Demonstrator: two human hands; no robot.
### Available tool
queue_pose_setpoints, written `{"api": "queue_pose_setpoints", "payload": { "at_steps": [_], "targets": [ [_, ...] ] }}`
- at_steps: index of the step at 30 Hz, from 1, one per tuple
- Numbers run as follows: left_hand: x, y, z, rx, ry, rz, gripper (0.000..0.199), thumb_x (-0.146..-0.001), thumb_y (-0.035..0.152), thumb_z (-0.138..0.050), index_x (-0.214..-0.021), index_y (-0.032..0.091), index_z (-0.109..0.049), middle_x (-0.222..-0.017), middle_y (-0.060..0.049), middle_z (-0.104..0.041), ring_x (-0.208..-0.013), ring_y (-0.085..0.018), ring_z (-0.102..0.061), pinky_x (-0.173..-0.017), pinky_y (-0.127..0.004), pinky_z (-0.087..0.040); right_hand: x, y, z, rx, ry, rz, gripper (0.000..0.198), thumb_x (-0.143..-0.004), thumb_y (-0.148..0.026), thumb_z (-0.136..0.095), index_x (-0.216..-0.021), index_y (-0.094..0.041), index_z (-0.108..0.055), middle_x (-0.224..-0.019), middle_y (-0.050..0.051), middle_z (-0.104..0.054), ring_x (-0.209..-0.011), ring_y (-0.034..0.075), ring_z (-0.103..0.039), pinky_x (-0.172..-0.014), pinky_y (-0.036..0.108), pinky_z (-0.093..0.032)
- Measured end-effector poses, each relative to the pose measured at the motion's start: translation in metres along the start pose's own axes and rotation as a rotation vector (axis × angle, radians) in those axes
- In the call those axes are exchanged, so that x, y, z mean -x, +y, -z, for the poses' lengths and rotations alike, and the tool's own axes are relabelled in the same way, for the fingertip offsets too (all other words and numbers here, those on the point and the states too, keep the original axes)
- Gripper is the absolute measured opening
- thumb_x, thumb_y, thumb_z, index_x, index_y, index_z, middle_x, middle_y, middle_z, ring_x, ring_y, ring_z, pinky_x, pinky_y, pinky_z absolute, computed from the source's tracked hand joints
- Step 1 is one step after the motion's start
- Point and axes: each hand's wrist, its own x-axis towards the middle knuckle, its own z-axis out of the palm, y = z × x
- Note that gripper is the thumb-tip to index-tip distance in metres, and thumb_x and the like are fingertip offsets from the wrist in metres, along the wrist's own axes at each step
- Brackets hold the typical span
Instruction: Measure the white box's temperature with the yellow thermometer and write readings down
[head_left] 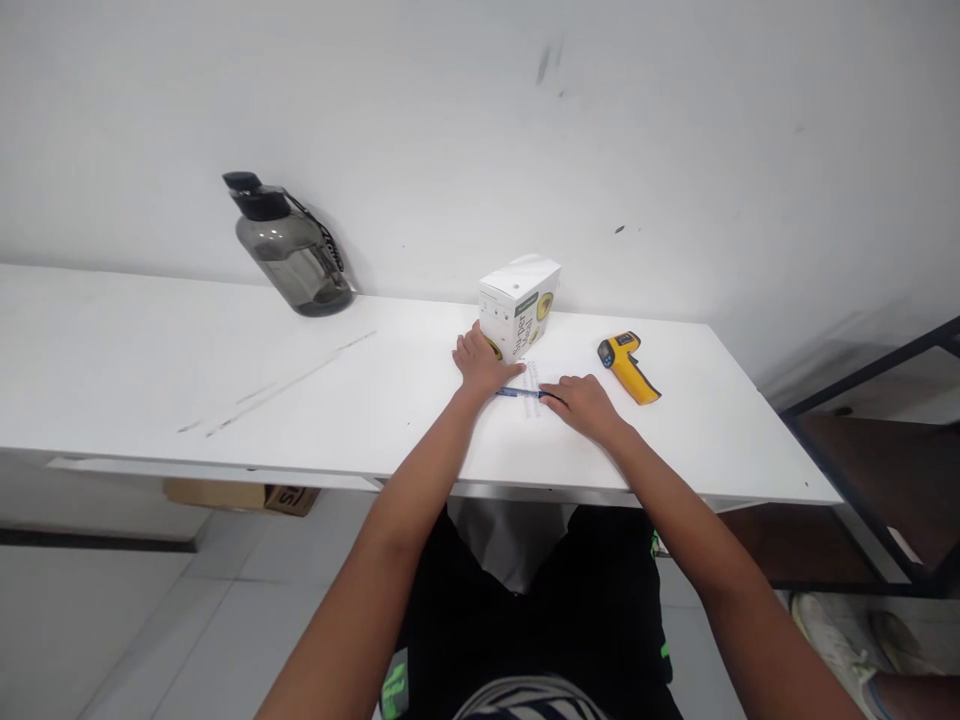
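A white carton (517,308) printed with "Su-per Meal" and avocado pictures stands upright on the white table. My left hand (482,362) lies against its lower left corner, fingers spread and thumb stretched out to the right. In front of the carton is a small printed slip of paper (532,408). Across the slip runs a slim blue pen-like thing (508,392); its exact kind is too small to tell. My right hand (583,402) is closed on the dark right end of it, low over the table.
To the right lies a yellow and black infrared thermometer (632,368). A grey water bottle (294,248) stands at the back left by the wall. Below the table is a cardboard box (240,495). A dark metal-framed shelf (870,450) and another person's shoe (829,640) are at the right.
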Motion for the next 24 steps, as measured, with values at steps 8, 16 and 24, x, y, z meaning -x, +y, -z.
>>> {"api": "queue_pose_setpoints", "payload": {
  "at_steps": [8, 16, 24],
  "targets": [
    [-0.001, -0.001, 0.002, -0.057, -0.039, 0.004, 0.117, -0.043, 0.037, -0.092, -0.137, 0.025, -0.024, -0.139, -0.018, -0.042, -0.141, -0.045, -0.025, -0.114, -0.059, -0.018, 0.008, 0.009, 0.009, 0.004, 0.104, 0.014, 0.041, -0.101, -0.038, -0.033, -0.109, -0.016, -0.068, -0.09, 0.012, -0.072, -0.083, 0.023, -0.061, -0.078, 0.035, -0.033],
    [0.003, 0.001, 0.005, -0.101, -0.066, -0.005, 0.116, -0.047, 0.044, -0.088, -0.139, 0.022, -0.021, -0.138, -0.021, -0.045, -0.139, -0.042, -0.031, -0.114, -0.057, -0.018, 0.013, 0.0, 0.013, -0.719, 0.227, -0.223, 0.039, -0.093, -0.054, -0.042, -0.102, -0.021, -0.06, -0.081, 0.003, -0.067, -0.072, 0.018, -0.059, -0.068, 0.031, -0.045],
    [0.005, 0.006, 0.009, -0.18, -0.092, 0.034, 0.114, -0.051, 0.049, -0.083, -0.141, 0.023, -0.019, -0.141, -0.016, -0.046, -0.14, -0.036, -0.034, -0.116, -0.05, -0.019, 0.006, -0.009, 0.0, -1.031, 0.103, -0.296, 0.034, -0.077, -0.043, -0.066, -0.104, -0.022, -0.067, -0.088, 0.004, -0.071, -0.078, 0.017, -0.064, -0.072, 0.03, -0.049]
  ]
}}
